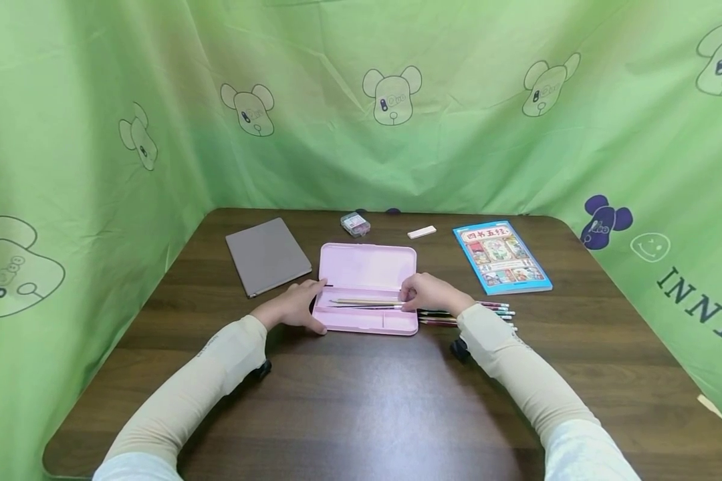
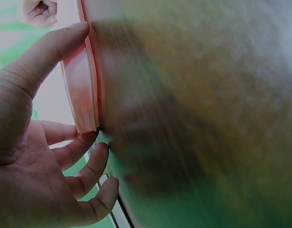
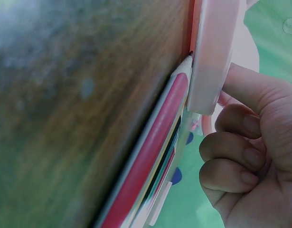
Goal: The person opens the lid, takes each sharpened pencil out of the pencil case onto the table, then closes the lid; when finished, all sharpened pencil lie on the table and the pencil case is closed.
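A pink pencil case [image 1: 367,266] lies with its lid up on the table, a few pencils [image 1: 364,302] in its long compartment. My left hand [image 1: 293,307] holds the case's left end, thumb on the front wall and fingers round the far side; the left wrist view shows the thumb pressed to the case wall [image 2: 79,90]. Over the case's right end, my right hand [image 1: 430,294] pinches the end of a pencil between thumb and forefinger. In the right wrist view its other fingers [image 3: 231,149] are curled, and the fingertips are hidden behind the case wall [image 3: 214,57].
Several more pencils [image 1: 499,311] lie beside the case's right end, partly under my right wrist. A grey notebook [image 1: 269,256] lies left, a blue-edged book [image 1: 504,257] right. Behind the case are a small clear box [image 1: 355,224] and a white eraser [image 1: 422,232]. Green curtains [image 1: 313,167] surround the table.
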The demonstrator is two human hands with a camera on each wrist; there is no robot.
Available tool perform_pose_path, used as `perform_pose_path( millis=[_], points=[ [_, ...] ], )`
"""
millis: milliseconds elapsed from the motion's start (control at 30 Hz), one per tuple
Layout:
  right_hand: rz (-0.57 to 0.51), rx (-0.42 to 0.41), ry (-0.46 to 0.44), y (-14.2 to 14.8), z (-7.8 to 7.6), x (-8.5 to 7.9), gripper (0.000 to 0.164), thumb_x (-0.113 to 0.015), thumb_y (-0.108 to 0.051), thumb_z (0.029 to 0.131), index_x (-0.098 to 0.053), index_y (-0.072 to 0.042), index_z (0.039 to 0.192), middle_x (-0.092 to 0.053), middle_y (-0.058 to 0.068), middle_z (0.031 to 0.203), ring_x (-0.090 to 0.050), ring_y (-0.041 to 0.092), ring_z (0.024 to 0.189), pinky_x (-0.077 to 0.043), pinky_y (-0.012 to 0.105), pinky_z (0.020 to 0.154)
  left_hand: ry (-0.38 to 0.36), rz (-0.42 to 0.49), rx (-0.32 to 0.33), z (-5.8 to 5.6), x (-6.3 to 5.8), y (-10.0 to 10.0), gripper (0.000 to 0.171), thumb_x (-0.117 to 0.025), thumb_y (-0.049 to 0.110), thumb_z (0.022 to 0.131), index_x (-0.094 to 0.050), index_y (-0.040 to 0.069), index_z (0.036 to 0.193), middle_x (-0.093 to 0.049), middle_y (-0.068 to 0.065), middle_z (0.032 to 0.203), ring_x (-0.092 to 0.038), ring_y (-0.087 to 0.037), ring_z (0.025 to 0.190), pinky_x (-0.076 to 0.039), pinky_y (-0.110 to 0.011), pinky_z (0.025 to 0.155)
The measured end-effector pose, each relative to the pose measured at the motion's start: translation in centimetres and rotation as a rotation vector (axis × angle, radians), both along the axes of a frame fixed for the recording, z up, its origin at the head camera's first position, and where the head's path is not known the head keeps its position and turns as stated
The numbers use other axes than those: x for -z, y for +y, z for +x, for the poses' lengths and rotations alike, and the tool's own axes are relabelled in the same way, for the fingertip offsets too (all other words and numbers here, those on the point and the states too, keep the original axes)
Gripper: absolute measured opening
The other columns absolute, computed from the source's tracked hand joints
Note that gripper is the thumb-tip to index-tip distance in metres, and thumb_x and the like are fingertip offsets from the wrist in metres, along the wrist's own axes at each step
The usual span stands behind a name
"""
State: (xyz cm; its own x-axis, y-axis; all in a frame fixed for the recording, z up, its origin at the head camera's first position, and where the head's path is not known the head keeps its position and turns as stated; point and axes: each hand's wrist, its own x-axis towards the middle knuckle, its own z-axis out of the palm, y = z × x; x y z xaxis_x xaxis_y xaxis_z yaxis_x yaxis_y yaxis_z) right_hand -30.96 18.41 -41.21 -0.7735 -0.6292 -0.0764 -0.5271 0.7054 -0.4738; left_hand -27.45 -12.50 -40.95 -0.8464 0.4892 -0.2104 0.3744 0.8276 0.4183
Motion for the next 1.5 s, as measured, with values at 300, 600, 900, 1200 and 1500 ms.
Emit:
perform_pose_path(
  millis=[300, 600, 900, 1200, 1500],
  points=[
    [-0.053, 0.049, -0.026, 0.2, 0.3, 0.3, 0.012, -0.073, -0.016, 0.077, -0.064, -0.009, 0.076, -0.051, -0.005, 0.061, -0.043, 0.007, 0.058, -0.037, 0.022, 0.056, -0.03, -0.005, -0.017, 0.1, -0.1, 0.1, 0.104, -0.079, 0.037, 0.069, -0.019, 0.005, 0.148, -0.03, -0.018, 0.146, -0.031, -0.039, 0.127, -0.03, -0.051, 0.104],
    [-0.115, 0.09, 0.001, 1.2, 0.5, -0.3, 0.011, -0.072, -0.018, 0.079, -0.065, -0.01, 0.077, -0.042, -0.006, 0.055, -0.037, 0.008, 0.052, -0.033, 0.023, 0.051, -0.025, -0.006, -0.016, 0.0, 0.0, 0.1, 0.104, -0.079, 0.038, 0.069, -0.019, 0.005, 0.148, -0.03, -0.018, 0.146, -0.031, -0.039, 0.127, -0.029, -0.051, 0.104],
    [-0.135, 0.161, -0.018, 4.0, 0.7, -0.6, 0.011, -0.069, -0.021, 0.082, -0.064, -0.012, 0.078, -0.037, -0.006, 0.051, -0.033, 0.009, 0.048, -0.032, 0.025, 0.05, -0.017, -0.004, 0.002, -0.1, -0.2, 0.0, 0.104, -0.079, 0.037, 0.069, -0.019, 0.003, 0.147, -0.031, -0.019, 0.145, -0.03, -0.041, 0.128, -0.028, -0.052, 0.104],
    [-0.148, 0.208, -0.013, 7.4, 1.1, -0.5, 0.011, -0.071, -0.02, 0.081, -0.065, -0.01, 0.078, -0.036, -0.007, 0.051, -0.033, 0.007, 0.049, -0.032, 0.024, 0.05, -0.022, -0.004, -0.004, -0.1, -0.2, 0.0, 0.104, -0.079, 0.038, 0.069, -0.019, 0.004, 0.147, -0.03, -0.018, 0.146, -0.031, -0.04, 0.128, -0.029, -0.051, 0.104],
    [-0.156, 0.292, -0.07, 11.2, 2.5, -0.5, 0.012, -0.069, -0.018, 0.083, -0.065, -0.007, 0.083, -0.032, -0.005, 0.053, -0.031, 0.01, 0.052, -0.032, 0.026, 0.053, -0.035, 0.0, -0.007, 0.0, -0.1, 0.0, 0.105, -0.079, 0.038, 0.069, -0.018, 0.005, 0.148, -0.029, -0.019, 0.147, -0.029, -0.041, 0.13, -0.028, -0.053, 0.104]
  ],
)
